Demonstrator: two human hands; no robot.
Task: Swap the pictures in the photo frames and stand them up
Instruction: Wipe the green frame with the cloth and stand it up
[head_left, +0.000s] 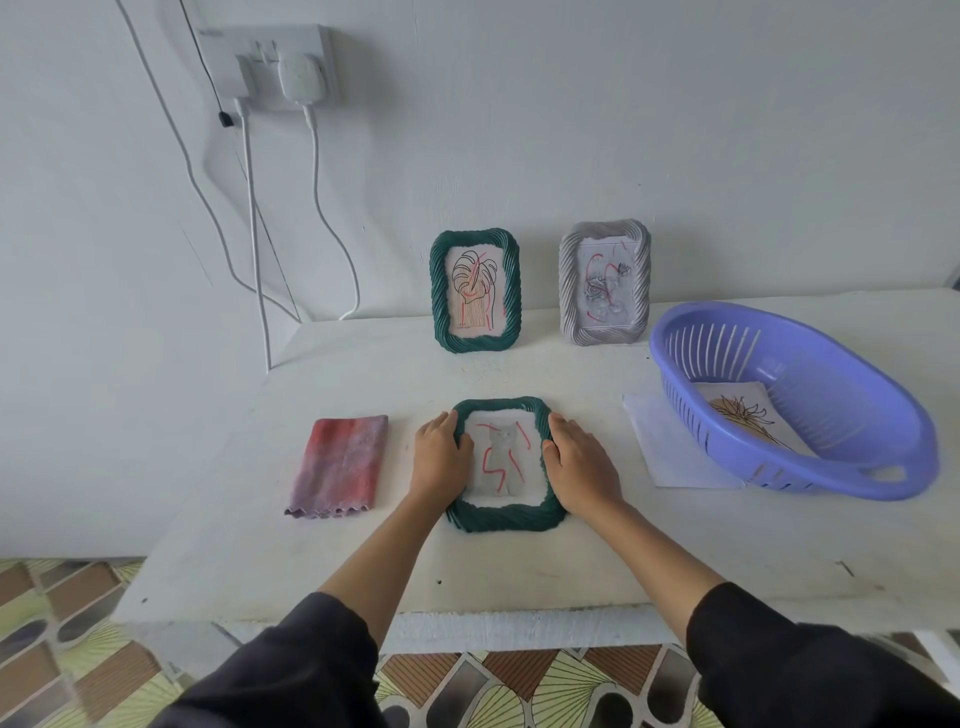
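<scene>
**Standing the flat frame up without losing the picture**

The flat green frame (501, 512) lies face up on the table (519, 571), near the front edge. Both hands are on it. The left hand (441, 457) is curled round its left side and the right hand (579, 462) is wrapped over its right side, fingers on the rim. A picture with red squiggles shows in the window, so I reckon it's loaded and the job now is standing it up by the standing green frame (475, 291) and the grey frame (604, 283) at the back wall.

Tips, imo:
- Keep the grip on the twisted rim and off the picture.
- Tilt the top edge up first and let the bottom edge pivot on the table.
- I can't see the back from here, so no idea if the stand is out. Check before letting go.
- Set it down clear of the basket (841, 395) on the right. The cloth (340, 465) on the left isn't in the way.
</scene>
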